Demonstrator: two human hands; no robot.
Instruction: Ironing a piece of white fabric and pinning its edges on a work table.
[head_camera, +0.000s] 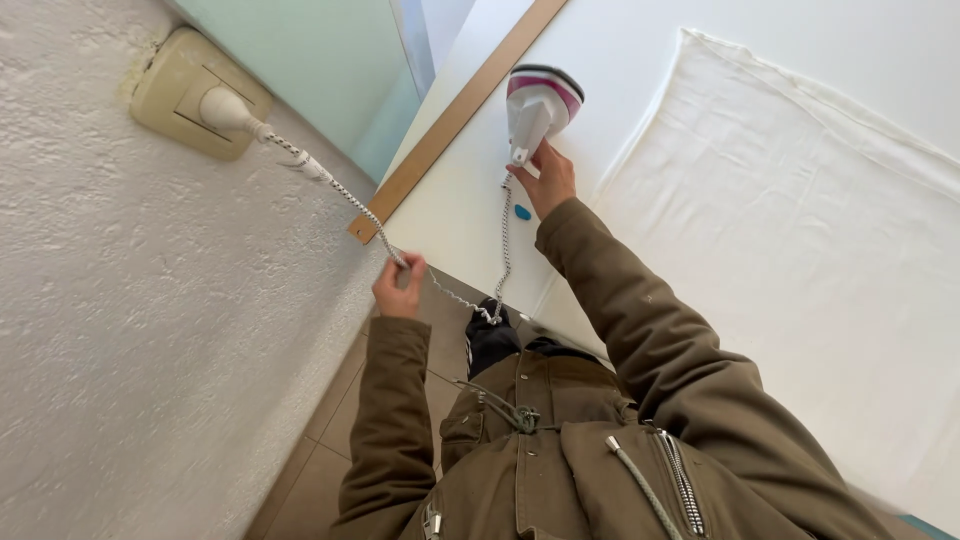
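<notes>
L hand (399, 287) pinches braided cord (345, 195); R hand (547, 179) grips smooth iron (538, 105).

White table (640, 60) with cloth (800, 200), iron (540, 105)

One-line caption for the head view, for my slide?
Right hand grips iron on white table; left hand holds its cord, plugged into wall socket.

A white and magenta iron (540, 105), stood on end on the white tabletop (460, 200), is gripped by the right hand (547, 180). Its braided cord (350, 200), plugged into a wall socket (190, 95), is pinched by the left hand (398, 288). A white cloth (800, 230) is spread alongside.
</notes>
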